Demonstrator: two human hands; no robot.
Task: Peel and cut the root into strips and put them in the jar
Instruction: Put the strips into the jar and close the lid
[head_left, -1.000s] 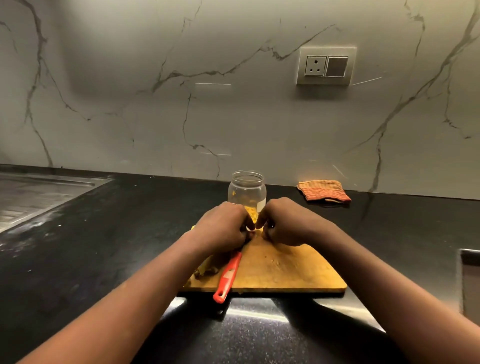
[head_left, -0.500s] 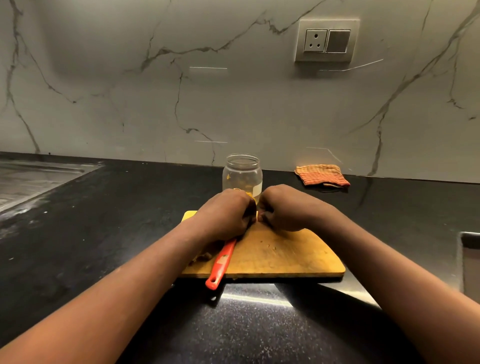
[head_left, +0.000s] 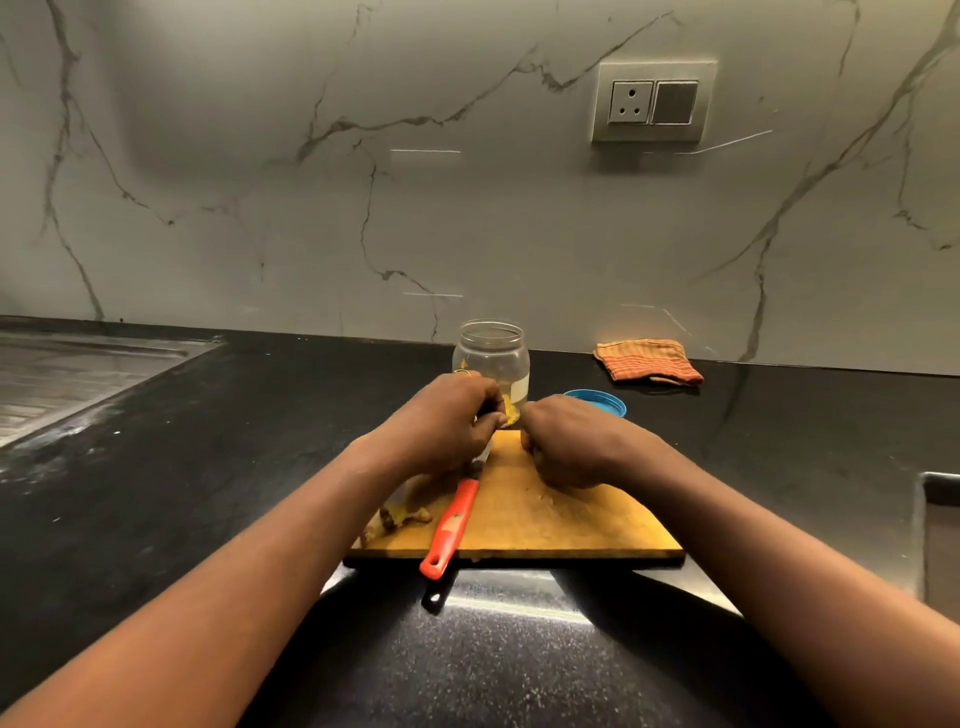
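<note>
Hands have parted a little since half a second back. The right hand (head_left: 566, 441) has slid toward lower right, uncovering a blue lid (head_left: 597, 402) just right of the jar. The left hand (head_left: 447, 426) has barely shifted.

Left fingers (head_left: 487, 415) are curled tight at the board's far edge. Right fingers (head_left: 532, 448) are tucked under, knuckles down on the wood. Cannot tell what either set holds.

Root strips (head_left: 510, 409), pale yellow, thin and bunched, show in the gap between the hands, right at the jar's base. Can't tell whether the left fingers pinch them or they sit inside the glass.

The jar (head_left: 491, 353) is upright, open-mouthed and clear, with a white label on its right side, centre frame behind the hands.

The knife (head_left: 451, 525), red handle, lies diagonally on the cutting board (head_left: 561, 525). Its handle end overhangs the near edge and its blade end runs under the left hand, same lie as before.

Brown peel scraps (head_left: 402, 517) sit at the board's near left corner. The board rests on the black surface (head_left: 208, 467).

An orange striped cloth (head_left: 649, 361) lies by the wall right of centre, unmoved. Sink drainer (head_left: 78, 374) at left edge, wall socket (head_left: 654, 101) upper right.
</note>
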